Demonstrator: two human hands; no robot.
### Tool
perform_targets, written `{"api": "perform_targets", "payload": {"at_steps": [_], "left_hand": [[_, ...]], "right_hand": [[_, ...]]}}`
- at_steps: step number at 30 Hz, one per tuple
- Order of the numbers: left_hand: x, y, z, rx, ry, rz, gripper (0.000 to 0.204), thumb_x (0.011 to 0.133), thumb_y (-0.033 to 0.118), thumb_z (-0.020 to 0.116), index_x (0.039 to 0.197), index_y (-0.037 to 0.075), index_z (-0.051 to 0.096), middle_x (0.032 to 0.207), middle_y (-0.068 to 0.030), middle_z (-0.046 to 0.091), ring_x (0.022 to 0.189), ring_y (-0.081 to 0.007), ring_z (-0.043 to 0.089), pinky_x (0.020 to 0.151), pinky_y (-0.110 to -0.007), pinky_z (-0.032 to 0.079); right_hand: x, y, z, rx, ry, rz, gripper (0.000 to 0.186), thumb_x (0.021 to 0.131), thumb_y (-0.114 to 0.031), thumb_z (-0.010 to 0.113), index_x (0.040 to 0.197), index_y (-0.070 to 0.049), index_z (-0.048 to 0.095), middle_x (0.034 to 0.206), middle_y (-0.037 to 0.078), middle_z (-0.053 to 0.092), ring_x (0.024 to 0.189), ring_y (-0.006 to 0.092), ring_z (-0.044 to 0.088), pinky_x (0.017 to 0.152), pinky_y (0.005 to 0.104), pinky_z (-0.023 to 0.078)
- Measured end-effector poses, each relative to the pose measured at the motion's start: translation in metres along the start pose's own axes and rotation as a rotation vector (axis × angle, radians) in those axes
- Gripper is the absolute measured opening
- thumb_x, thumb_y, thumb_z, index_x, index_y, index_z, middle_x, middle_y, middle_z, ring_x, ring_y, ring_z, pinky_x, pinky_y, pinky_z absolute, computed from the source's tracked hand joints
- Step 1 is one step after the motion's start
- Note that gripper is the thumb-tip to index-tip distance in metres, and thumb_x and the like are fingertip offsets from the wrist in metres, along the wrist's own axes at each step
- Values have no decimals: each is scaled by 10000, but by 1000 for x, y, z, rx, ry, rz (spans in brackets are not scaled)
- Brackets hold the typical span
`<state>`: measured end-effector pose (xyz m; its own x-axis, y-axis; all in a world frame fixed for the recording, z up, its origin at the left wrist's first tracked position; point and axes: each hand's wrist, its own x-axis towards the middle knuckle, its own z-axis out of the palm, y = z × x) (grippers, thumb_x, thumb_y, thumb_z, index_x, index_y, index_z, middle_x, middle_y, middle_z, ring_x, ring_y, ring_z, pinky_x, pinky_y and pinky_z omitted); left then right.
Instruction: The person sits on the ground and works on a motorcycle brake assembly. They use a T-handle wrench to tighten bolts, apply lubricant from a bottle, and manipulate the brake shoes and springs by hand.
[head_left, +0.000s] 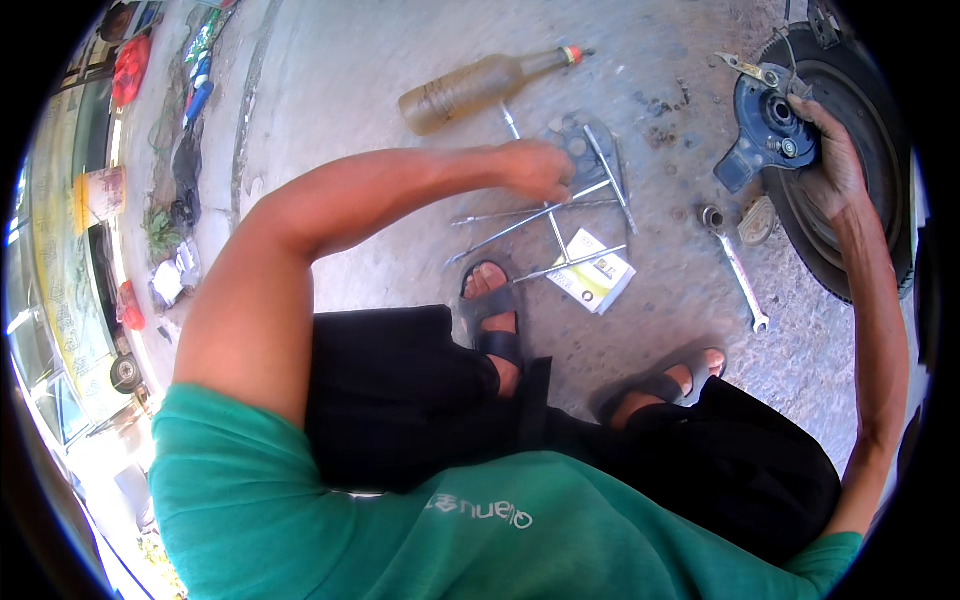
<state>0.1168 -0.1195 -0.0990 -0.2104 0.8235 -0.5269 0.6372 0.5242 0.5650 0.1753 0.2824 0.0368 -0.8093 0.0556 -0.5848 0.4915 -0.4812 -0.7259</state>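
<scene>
My right hand (838, 168) grips the edge of a dark brake plate (757, 135) with a round central hole, held up against the wheel (880, 120) at the far right. A small metal lever (748, 70) sticks out at the plate's top. My left hand (536, 170) hovers over crossed T-handle wrenches, fingers curled in; whatever is in them is hidden. One T-handle wrench (612, 180) has its crossbar just right of that hand. Another wrench's crossbar (590, 260) lies nearer, and its shaft passes beneath the hand.
A brownish bottle (465, 95) with a red neck lies beyond my left hand. A white-and-green leaflet (605, 283) is partly under the tools. A combination wrench (738, 268) and a small oval metal part (757, 221) lie near the tyre. My sandalled feet stand close to the tools.
</scene>
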Motion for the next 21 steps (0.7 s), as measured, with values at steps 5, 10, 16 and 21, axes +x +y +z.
{"api": "perform_targets", "payload": {"at_steps": [5, 10, 16, 21], "left_hand": [[11, -1, 6, 10, 15, 18, 354, 869, 378, 668, 933, 32, 705, 933, -199, 699, 886, -400, 664, 770, -507, 513], [12, -3, 12, -15, 45, 21, 343, 858, 364, 669, 903, 27, 715, 930, -201, 704, 891, -408, 666, 785, -513, 515], [12, 19, 11, 67, 10, -84, 337, 834, 352, 667, 916, 32, 729, 953, -193, 718, 932, -394, 685, 797, -509, 533], [14, 23, 19, 73, 22, -173, 317, 814, 325, 663, 927, 38, 734, 943, -199, 719, 930, -391, 692, 788, -514, 539]], "right_hand": [[2, 0, -5, -21, -20, -11, 222, 968, -200, 641, 1114, -39, 680, 1047, 45, 716, 951, 137, 675, 924, 325, 529], [5, 0, -7, -26, -39, -8, 235, 970, -205, 635, 1127, -36, 679, 1058, 46, 715, 957, 138, 674, 927, 329, 528], [6, 1, -11, -23, -57, -2, 243, 966, -216, 643, 1126, -37, 681, 1062, 45, 716, 954, 139, 674, 921, 329, 528], [4, 2, -6, -27, -64, -4, 236, 954, -215, 657, 1118, -46, 683, 1047, 41, 717, 953, 135, 674, 907, 326, 529]]}}
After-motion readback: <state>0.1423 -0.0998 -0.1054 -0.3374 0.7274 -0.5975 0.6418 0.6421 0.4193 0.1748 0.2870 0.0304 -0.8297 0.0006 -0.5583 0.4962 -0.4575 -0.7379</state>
